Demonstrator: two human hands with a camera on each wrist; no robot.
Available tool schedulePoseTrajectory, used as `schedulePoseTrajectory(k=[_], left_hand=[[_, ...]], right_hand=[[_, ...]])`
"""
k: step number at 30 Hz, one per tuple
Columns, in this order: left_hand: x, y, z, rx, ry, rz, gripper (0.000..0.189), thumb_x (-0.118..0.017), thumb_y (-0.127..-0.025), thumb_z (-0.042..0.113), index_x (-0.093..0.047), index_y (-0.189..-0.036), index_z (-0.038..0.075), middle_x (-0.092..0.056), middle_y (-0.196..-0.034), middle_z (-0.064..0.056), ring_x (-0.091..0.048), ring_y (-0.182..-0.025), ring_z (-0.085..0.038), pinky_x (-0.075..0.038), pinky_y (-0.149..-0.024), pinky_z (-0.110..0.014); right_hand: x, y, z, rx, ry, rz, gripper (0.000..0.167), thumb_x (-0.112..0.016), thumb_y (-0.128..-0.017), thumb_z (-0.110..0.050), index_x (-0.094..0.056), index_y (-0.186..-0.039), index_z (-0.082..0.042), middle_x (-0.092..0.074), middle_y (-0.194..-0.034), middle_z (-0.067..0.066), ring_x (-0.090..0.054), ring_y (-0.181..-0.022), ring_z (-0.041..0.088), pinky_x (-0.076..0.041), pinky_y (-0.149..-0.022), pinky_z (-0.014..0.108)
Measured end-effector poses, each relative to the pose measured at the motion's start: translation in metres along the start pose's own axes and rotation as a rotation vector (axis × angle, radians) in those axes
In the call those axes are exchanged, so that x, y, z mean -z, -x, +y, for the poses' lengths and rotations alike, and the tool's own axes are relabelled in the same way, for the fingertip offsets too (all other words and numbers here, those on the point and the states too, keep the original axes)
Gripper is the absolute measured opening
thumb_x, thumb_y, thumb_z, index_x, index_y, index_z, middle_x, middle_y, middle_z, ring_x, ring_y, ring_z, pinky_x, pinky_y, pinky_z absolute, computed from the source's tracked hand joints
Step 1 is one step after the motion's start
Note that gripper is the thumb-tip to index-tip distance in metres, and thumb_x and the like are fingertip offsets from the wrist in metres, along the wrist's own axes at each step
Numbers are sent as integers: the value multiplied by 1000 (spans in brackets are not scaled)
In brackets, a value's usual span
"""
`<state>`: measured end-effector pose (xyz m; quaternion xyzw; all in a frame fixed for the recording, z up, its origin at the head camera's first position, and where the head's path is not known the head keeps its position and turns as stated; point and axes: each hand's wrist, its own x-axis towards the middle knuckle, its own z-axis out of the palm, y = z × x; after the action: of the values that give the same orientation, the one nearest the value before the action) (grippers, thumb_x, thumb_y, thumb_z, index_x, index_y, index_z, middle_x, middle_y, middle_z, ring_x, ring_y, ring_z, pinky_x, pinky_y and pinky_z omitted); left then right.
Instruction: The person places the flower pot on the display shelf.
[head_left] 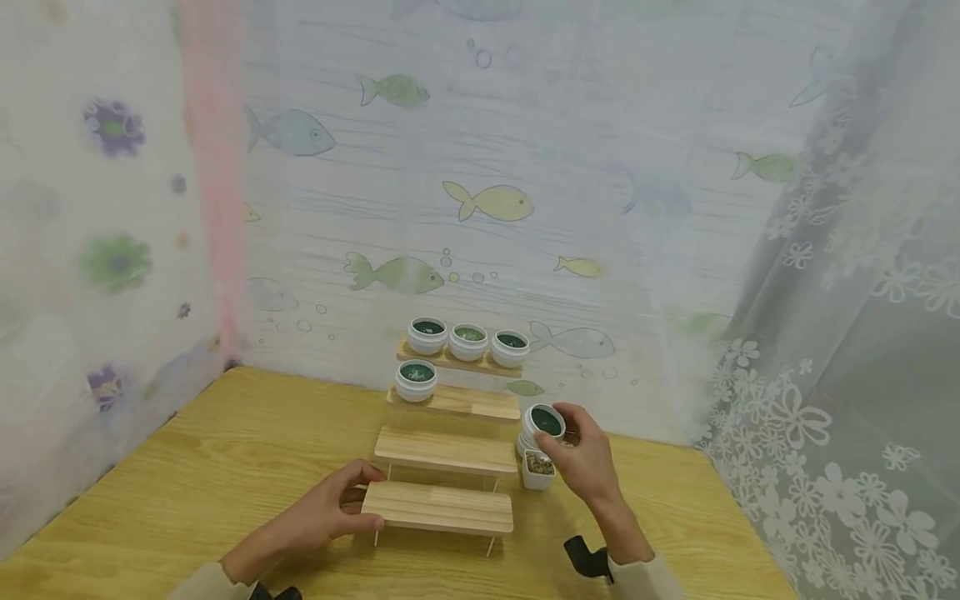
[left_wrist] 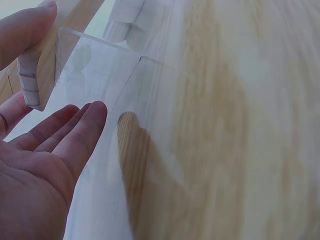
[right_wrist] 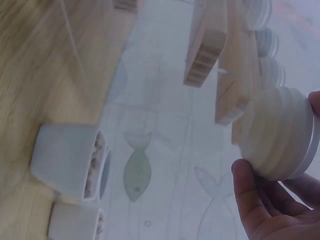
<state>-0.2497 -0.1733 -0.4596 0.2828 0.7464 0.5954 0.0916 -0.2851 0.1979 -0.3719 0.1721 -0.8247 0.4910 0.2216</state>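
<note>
A tiered wooden shelf stand (head_left: pixel 438 506) with clear supports stands on the table. My left hand (head_left: pixel 326 508) grips the left end of its lowest step; in the left wrist view the thumb and a finger lie on either side of the board (left_wrist: pixel 46 75), the other fingers extended. My right hand (head_left: pixel 588 462) holds a round white pot (head_left: pixel 534 425) with dark green contents, raised to the right of the stand. The right wrist view shows the ridged side of this pot (right_wrist: pixel 280 132) between thumb and fingers. One round pot (head_left: pixel 416 381) sits on the second step from the top.
Three round pots, the middle one (head_left: pixel 468 342) lighter green, line the top step. A small square white pot (head_left: pixel 538 479) with gravel-like filling stands below my right hand; a second pot (right_wrist: pixel 75 221) is beside it. A fish-patterned curtain (head_left: pixel 495 202) hangs behind the table (head_left: pixel 300 425).
</note>
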Motion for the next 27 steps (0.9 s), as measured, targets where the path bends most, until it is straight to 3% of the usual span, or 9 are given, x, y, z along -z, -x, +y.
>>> schedulePoseTrajectory(k=[8, 17, 22, 27], left_hand=[[0, 0, 2, 7, 9, 0, 51, -70, -88, 17, -43, -126, -4, -49, -124, -21, -55, -111, -33, -51, -85, -29], [-1, 1, 3, 28, 14, 5, 50, -70, -88, 18, -44, -126, -3, -48, -125, -21, -54, -113, -34, -51, -85, -28], [0, 0, 5, 26, 26, -4, 50, -70, -88, 18, -44, -125, -4, -50, -124, -21, -56, -112, -31, -51, -85, -29], [0, 1, 6, 38, 14, 3, 50, -71, -88, 18, -44, -125, -4, -48, -126, -22, -56, -112, -29, -51, -85, -29]], right_hand=[[-11, -9, -14, -27, -32, -28, 41, -74, -83, -13, -59, -121, -8, -64, -106, 8, -61, -95, 20, -51, -82, 27], [-24, -11, -68, 25, -69, -55, 41, -72, -82, -4, -56, -119, 6, -62, -106, 19, -60, -98, 30, -51, -87, 40], [-40, -20, -49, 52, -90, -36, 42, -75, -81, -9, -59, -118, 1, -64, -104, 15, -61, -96, 27, -51, -85, 41], [-58, -30, -38, 60, -85, -21, 43, -77, -80, -19, -61, -119, -8, -64, -103, 7, -61, -95, 20, -52, -82, 35]])
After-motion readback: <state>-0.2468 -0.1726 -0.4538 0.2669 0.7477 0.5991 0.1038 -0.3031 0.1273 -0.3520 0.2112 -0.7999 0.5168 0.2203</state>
